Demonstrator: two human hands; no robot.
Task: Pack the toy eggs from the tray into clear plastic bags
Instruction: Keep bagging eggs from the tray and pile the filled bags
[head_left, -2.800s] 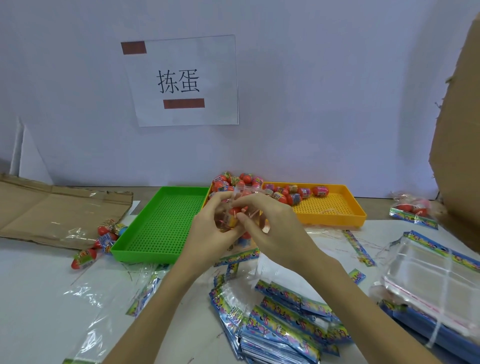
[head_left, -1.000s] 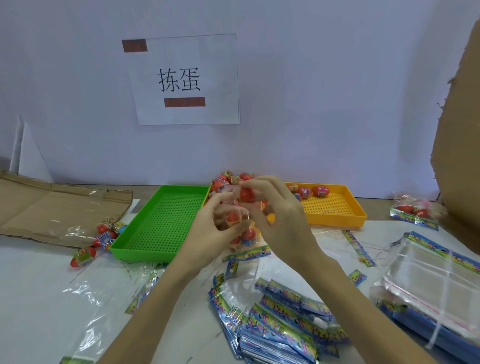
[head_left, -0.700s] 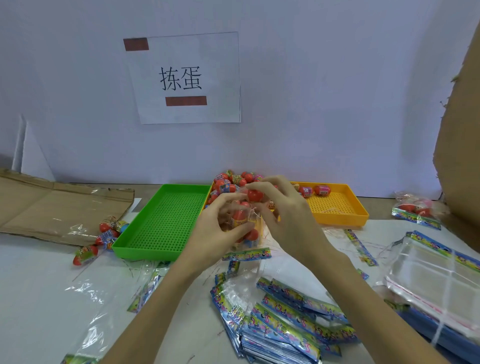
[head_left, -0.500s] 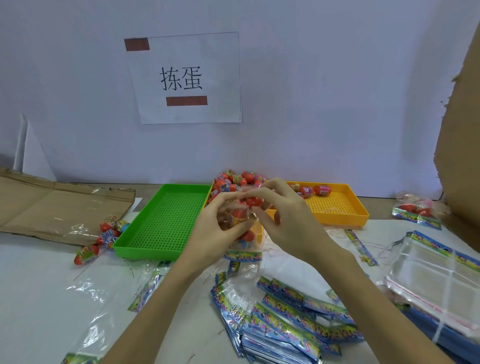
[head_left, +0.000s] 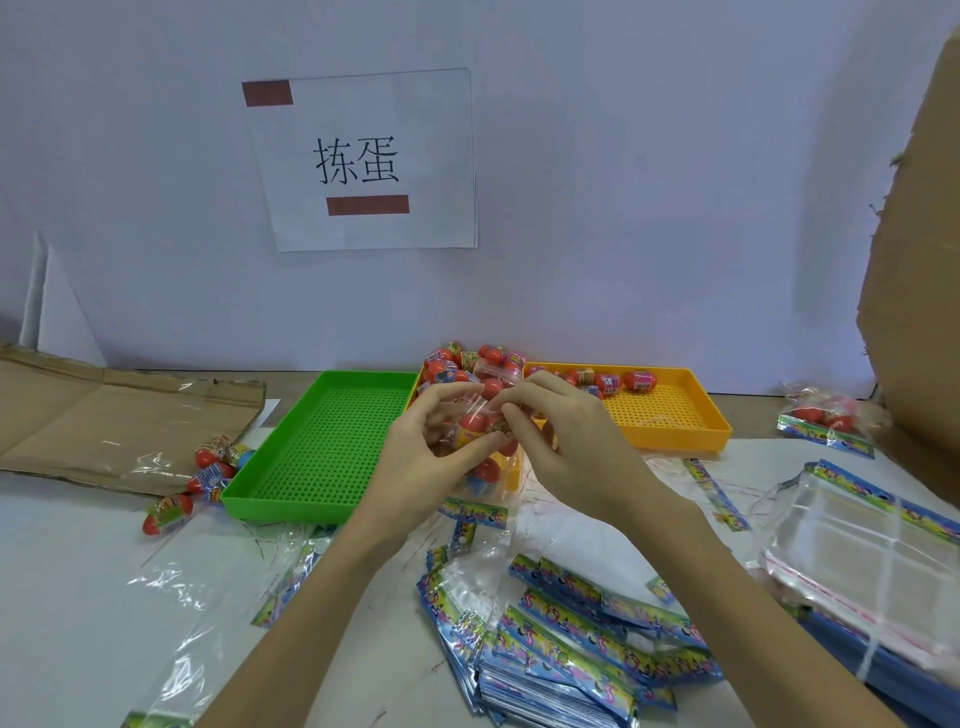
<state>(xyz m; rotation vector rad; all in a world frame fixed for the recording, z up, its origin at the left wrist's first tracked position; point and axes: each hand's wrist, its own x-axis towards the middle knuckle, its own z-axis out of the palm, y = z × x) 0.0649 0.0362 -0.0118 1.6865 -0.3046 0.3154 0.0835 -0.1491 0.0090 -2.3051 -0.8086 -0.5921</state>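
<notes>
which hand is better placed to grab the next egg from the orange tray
Probably the right hand: it lies nearer the loose eggs in the orange tray and only pinches the bag top, while the left hand wraps the bag's body, bearing it.

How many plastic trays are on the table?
2: a green tray left of the hands, and an orange tray behind them, partly hidden and holding toy eggs.

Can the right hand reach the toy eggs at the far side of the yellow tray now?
Probably not at once. The path to the eggs in the yellow tray looks free, but the right hand and left hand both grip the clear bag.
</notes>
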